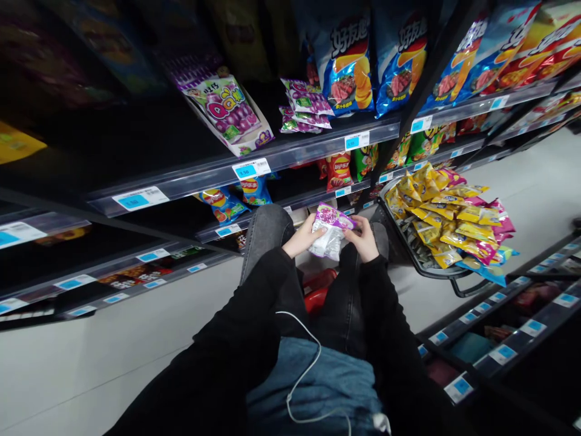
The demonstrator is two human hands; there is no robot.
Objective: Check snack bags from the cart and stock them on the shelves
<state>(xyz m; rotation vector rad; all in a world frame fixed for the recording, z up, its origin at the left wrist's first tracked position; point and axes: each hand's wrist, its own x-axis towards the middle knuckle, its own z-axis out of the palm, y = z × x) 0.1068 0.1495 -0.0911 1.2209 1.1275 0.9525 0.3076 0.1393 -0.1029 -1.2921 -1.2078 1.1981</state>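
Observation:
I hold a small purple and white snack packet [330, 231] in front of my knees with both hands. My left hand [303, 237] grips its left edge, fingers curled round it. My right hand [364, 238] pinches its right edge. Both arms wear black sleeves. On the shelf above hang matching purple grape-candy packets [303, 104] and a bigger purple QQ bag [229, 112].
A black basket [411, 254] heaped with yellow and pink snack packets [447, 219] stands on the floor to my right. Shelves with blue chip bags [351, 60] and price tags run along the left. Another shelf unit [508, 339] is at the lower right. Something red [318, 289] sits below my knees.

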